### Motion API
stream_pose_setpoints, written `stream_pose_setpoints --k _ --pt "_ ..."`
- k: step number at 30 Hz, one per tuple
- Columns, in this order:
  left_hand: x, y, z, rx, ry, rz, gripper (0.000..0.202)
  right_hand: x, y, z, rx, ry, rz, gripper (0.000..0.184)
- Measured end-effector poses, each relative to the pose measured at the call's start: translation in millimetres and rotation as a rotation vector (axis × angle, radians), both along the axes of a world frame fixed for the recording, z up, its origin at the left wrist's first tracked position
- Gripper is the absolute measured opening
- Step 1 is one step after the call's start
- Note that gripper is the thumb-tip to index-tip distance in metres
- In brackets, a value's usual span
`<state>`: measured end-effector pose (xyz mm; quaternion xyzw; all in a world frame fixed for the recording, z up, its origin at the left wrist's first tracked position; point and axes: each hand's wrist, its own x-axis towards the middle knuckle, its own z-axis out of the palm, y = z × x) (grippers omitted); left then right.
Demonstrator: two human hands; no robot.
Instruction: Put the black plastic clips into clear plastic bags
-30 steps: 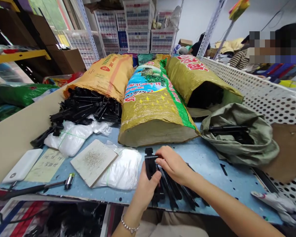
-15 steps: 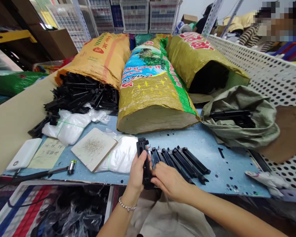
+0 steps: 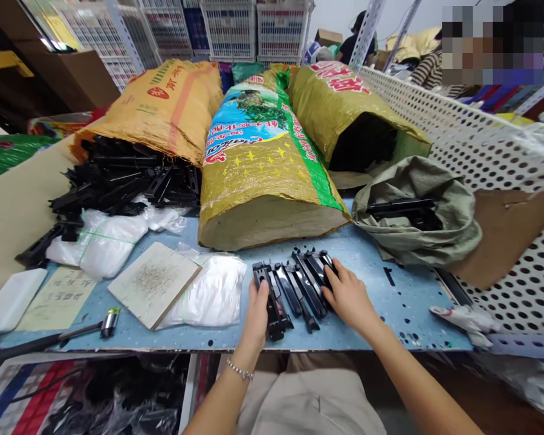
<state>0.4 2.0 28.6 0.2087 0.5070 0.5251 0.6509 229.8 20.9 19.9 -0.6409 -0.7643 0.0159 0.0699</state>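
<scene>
Several long black plastic parts (image 3: 294, 287) lie side by side in a slanting row on the blue tabletop. My left hand (image 3: 255, 311) grips the leftmost one, a thicker black part with slots (image 3: 272, 314), thumb on top and the other fingers mostly hidden behind it. At the row's right end, my right hand (image 3: 351, 299) has its fingers curled over the outermost part, which they partly cover. The parts between the two hands stand close together.
A bundle of clear plastic bags (image 3: 208, 290) and a square board (image 3: 154, 281) lie left of the row. A hammer (image 3: 110, 322) rests near the front edge. Behind are an orange sack (image 3: 163, 106) spilling black parts, a gold sack (image 3: 272, 199) and a grey-green bag (image 3: 417, 241).
The thick black part has been lowered from upright in my left hand to the row's left end. My right hand has moved right, away from it, to the row's other end.
</scene>
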Motion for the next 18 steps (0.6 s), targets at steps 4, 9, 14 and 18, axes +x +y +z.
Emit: stream_pose_setpoints --k 4,9,14,18 --pt "-8.4 11.6 8.8 -0.099 -0.309 0.001 0.048 -16.5 19.1 26.9 0.106 0.152 0.059 0.038" --pt "-38.2 -19.5 32.8 -0.192 -0.418 -0.522 0.055 -53.8 -11.9 68.7 -0.004 0.398 0.568 0.05" --pt "-60.6 -44.3 42.5 -0.239 -0.151 -0.831 0.06 -70.2 -31.3 86.8 -0.335 0.358 0.828 0.038" --pt "-82.8 -20.1 25.1 0.127 0.828 -0.303 0.033 -71.1 -23.1 74.7 -0.497 0.636 0.493 0.044"
